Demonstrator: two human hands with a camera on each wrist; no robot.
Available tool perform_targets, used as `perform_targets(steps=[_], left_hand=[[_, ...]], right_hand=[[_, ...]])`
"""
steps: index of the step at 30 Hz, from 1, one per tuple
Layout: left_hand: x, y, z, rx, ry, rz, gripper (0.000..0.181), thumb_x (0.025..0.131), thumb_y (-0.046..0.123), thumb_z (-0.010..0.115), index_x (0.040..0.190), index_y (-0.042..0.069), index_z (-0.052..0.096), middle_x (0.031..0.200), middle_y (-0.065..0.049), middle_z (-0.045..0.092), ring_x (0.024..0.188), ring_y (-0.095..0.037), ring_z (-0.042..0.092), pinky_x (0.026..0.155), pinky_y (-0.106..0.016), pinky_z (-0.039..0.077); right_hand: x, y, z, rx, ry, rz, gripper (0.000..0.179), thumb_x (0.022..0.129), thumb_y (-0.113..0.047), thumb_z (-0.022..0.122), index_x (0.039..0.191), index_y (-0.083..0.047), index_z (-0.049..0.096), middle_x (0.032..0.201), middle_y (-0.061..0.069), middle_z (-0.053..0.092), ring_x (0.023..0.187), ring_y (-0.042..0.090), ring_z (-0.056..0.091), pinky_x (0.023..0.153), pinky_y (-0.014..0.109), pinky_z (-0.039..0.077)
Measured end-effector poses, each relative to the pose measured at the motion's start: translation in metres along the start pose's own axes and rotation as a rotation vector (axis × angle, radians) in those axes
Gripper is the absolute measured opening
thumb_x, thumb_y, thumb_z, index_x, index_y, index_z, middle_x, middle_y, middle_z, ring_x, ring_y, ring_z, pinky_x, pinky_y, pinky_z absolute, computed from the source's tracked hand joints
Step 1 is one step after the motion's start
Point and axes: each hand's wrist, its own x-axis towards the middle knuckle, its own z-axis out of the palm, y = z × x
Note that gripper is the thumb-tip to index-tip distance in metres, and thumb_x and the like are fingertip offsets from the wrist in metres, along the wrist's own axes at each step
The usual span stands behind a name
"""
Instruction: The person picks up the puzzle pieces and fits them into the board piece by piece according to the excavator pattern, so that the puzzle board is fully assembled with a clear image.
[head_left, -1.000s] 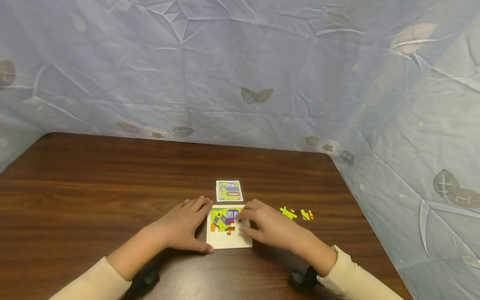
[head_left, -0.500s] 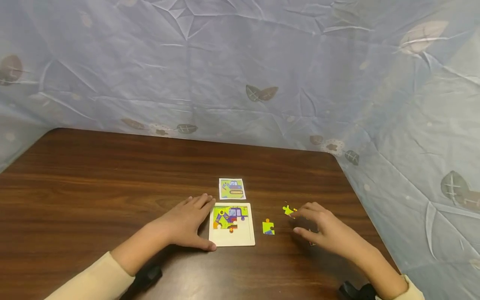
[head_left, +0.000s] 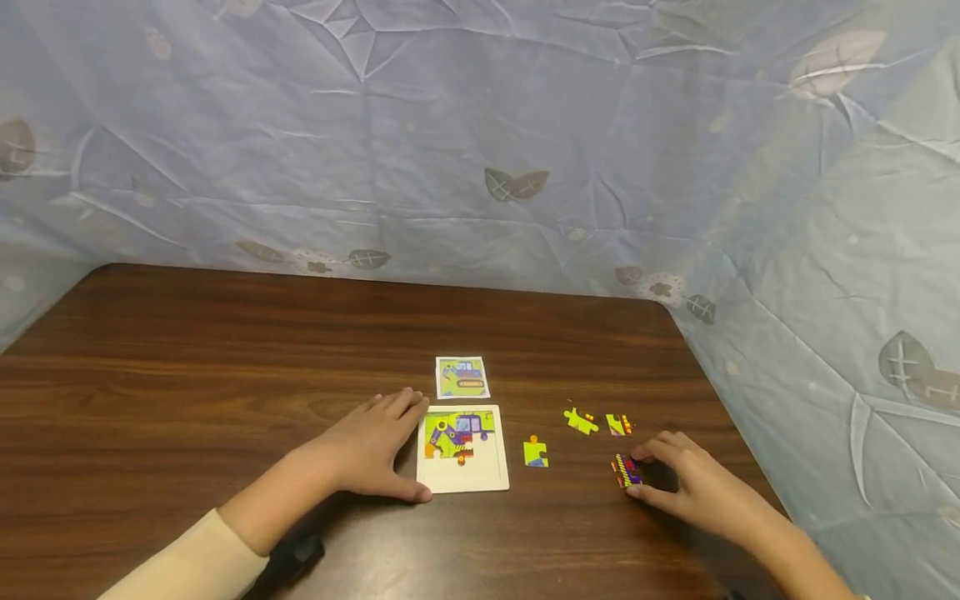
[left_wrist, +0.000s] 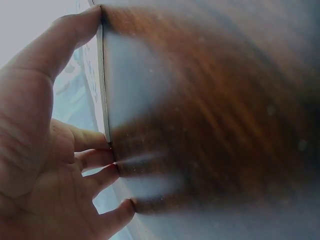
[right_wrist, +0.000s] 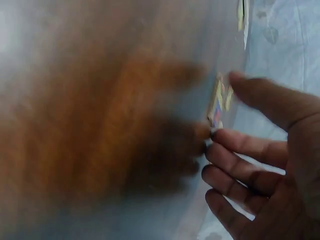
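A white puzzle tray (head_left: 465,475) lies on the brown table, its upper part filled with joined pieces of a purple digger on green. Against its left side rests my left hand (head_left: 375,450), thumb by the near corner, fingers toward the far corner. In the left wrist view, the left hand (left_wrist: 40,150) has spread fingers touching the tray's edge. My right hand (head_left: 693,483) is at a purple, red and striped puzzle piece (head_left: 626,471); its thumb and forefinger stand apart at the piece's right side. The right wrist view shows the right hand (right_wrist: 260,160) with fingers slightly bent.
Behind the tray lies a small picture card (head_left: 462,377) of the digger. Loose on the table are a green and blue piece (head_left: 536,453), a green piece (head_left: 581,421) and a green piece with orange dots (head_left: 618,425). A patterned grey-blue cloth (head_left: 435,150) hangs behind the table.
My right hand has left the tray and moved right to the striped piece, uncovering the green and blue piece and the tray's right side. My left hand stays at the tray.
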Motion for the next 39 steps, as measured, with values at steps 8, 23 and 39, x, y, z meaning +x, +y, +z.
perform_targets(steps=[8, 23, 39], left_hand=[[0.001, -0.001, 0.001, 0.006, 0.002, 0.006, 0.12, 0.078, 0.067, 0.081, 0.162, -0.003, 0.032, 0.17, -0.026, 0.03, 0.157, -0.047, 0.03, 0.131, -0.063, 0.023], [0.002, -0.001, 0.002, 0.011, 0.0, 0.012, 0.121, 0.078, 0.069, 0.08, 0.162, -0.003, 0.031, 0.17, -0.026, 0.029, 0.157, -0.048, 0.03, 0.131, -0.062, 0.023], [0.0, -0.001, 0.001, -0.005, -0.006, 0.003, 0.121, 0.079, 0.068, 0.08, 0.163, -0.003, 0.029, 0.171, -0.026, 0.028, 0.159, -0.046, 0.028, 0.13, -0.064, 0.023]], right_hand=[[0.002, -0.015, 0.005, -0.005, -0.026, 0.176, 0.032, 0.087, -0.045, 0.084, 0.098, -0.018, 0.07, 0.1, -0.006, 0.065, 0.095, 0.011, 0.062, 0.081, 0.035, 0.06], [-0.007, -0.003, 0.008, 0.003, 0.033, 0.04, 0.03, 0.087, -0.014, 0.084, 0.115, -0.012, 0.073, 0.106, -0.009, 0.067, 0.097, 0.011, 0.066, 0.081, 0.031, 0.061], [-0.001, -0.006, 0.005, -0.003, 0.018, 0.134, 0.019, 0.083, -0.014, 0.087, 0.093, -0.013, 0.071, 0.092, -0.008, 0.065, 0.085, 0.007, 0.06, 0.071, 0.028, 0.057]])
